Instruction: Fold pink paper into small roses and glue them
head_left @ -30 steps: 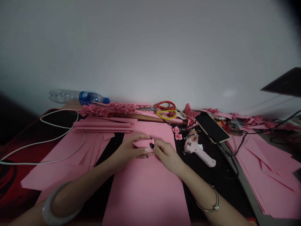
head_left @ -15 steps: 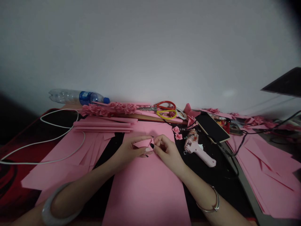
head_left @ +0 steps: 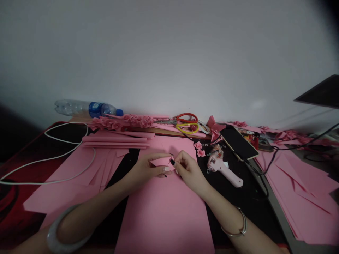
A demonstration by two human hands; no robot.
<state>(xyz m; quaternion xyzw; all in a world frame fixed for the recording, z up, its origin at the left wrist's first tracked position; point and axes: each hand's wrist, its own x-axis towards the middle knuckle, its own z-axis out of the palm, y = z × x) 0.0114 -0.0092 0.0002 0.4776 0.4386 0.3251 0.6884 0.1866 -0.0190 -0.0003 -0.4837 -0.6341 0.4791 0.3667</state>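
A small piece of folded pink paper (head_left: 161,162) is held between my two hands, above a large pink sheet (head_left: 166,211). My left hand (head_left: 148,167) is closed on its left side, thumb in front and fingers behind. On the right, my right hand (head_left: 186,169) pinches the paper's edge between thumb and forefinger. Part of the folded paper is hidden by the fingers. Two small pink paper flowers (head_left: 200,149) lie on the black mat to the right, just beyond my right hand.
A pink glue gun (head_left: 225,169) and a phone (head_left: 239,143) lie on the right. Scissors (head_left: 186,122), rolled paper (head_left: 116,142) and a plastic bottle (head_left: 87,108) lie toward the wall. Pink sheets (head_left: 304,197) spread at the right, a white cable (head_left: 39,163) at the left.
Both hands keep their hold on the folded pink paper. My right thumb has shifted very slightly at the paper's edge. The surrounding things stay where they were.
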